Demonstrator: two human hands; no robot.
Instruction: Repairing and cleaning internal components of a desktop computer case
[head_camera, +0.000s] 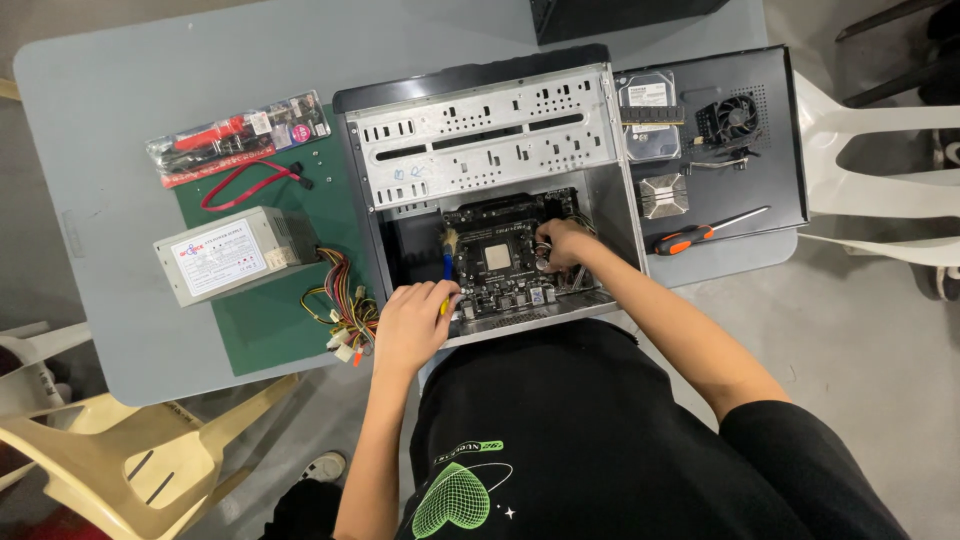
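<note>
Blue-handled brush (447, 262) gripped in left hand (412, 325) — right hand (563, 243) on motherboard (497, 262).

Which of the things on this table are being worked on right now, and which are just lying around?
In use:
- left hand holding a small brush
- right hand on the motherboard
- open computer case

Lying about:
- power supply with its cable bundle
- red cable
- packaged tools
- hard drive
- fan
- heatsink
- screwdriver
</note>
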